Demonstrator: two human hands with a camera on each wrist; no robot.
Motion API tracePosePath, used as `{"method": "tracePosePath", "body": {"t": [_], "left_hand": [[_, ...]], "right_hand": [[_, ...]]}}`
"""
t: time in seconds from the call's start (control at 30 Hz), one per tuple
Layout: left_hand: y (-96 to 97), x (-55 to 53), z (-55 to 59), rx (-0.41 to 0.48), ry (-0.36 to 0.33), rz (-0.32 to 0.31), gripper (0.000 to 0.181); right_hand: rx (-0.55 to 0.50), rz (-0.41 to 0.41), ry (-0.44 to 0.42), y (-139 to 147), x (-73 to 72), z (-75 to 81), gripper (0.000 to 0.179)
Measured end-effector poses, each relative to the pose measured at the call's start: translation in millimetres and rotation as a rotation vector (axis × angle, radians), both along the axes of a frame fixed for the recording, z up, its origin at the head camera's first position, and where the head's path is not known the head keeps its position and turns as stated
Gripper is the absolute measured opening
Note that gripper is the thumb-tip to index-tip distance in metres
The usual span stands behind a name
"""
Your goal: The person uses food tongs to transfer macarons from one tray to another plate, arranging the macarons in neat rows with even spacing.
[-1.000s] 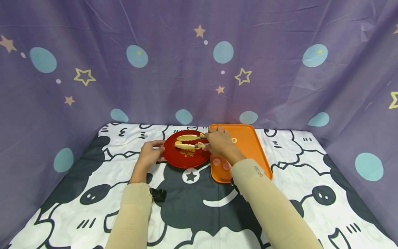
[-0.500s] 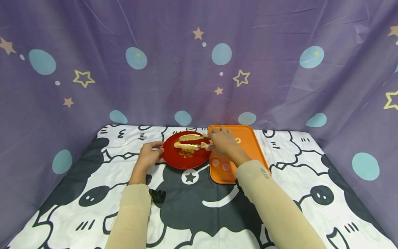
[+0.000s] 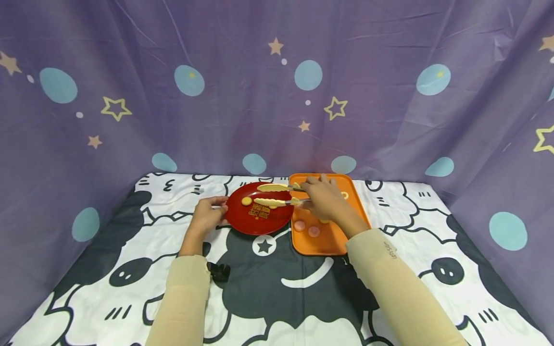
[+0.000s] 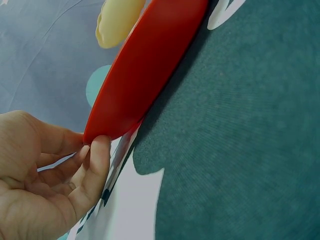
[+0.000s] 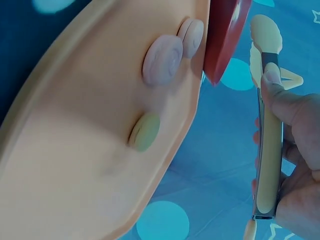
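My left hand [image 3: 207, 215] pinches the left rim of a red plate [image 3: 242, 221] between thumb and fingers; the left wrist view shows this grip on the plate [image 4: 145, 65] closely. In my right hand [image 3: 322, 197] are kitchen tongs [image 3: 277, 202] with cream scalloped tips, spread apart over the plate's right part with nothing seen between them. A yellow macaron [image 3: 246, 201] lies on the plate, left of the tips. Another yellowish piece [image 3: 273, 207] is partly hidden under the lower tip. The right wrist view shows my right hand [image 5: 300, 145] around the tongs [image 5: 270, 145].
An orange tray [image 3: 320, 247] stands right of the plate, partly beneath my right hand. It holds two pink macarons [image 5: 162, 60] and one yellow-green macaron [image 5: 145, 131]. A cartoon-print cloth [image 3: 303, 312] covers the table, and a purple curtain [image 3: 242, 129] hangs behind.
My right hand and the tongs have moved right, over the tray. The tips have drawn away from the yellow macaron, which now lies uncovered on the plate. My left hand stays at the rim.
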State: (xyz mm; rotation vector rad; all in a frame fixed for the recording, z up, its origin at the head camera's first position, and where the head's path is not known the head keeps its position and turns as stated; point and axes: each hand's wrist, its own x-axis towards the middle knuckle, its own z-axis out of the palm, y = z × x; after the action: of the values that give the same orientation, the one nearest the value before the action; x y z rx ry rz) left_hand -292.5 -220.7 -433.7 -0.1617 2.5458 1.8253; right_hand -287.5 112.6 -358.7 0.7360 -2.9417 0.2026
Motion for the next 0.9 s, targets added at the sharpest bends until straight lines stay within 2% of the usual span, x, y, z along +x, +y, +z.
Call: {"method": "tracePosePath", "body": {"t": [0.5, 0.9], "left_hand": [[0.1, 0.3, -1.1, -0.005, -0.011, 0.011, 0.037], [-0.2, -1.0, -1.3, -0.018, -0.012, 0.009, 0.036]], "right_hand": [[0.009, -0.001, 0.053, 42.5, 14.2, 2.4, 0.055], [-0.017, -0.014, 0.090, 82.6, 26.3, -7.4, 0.055]]}}
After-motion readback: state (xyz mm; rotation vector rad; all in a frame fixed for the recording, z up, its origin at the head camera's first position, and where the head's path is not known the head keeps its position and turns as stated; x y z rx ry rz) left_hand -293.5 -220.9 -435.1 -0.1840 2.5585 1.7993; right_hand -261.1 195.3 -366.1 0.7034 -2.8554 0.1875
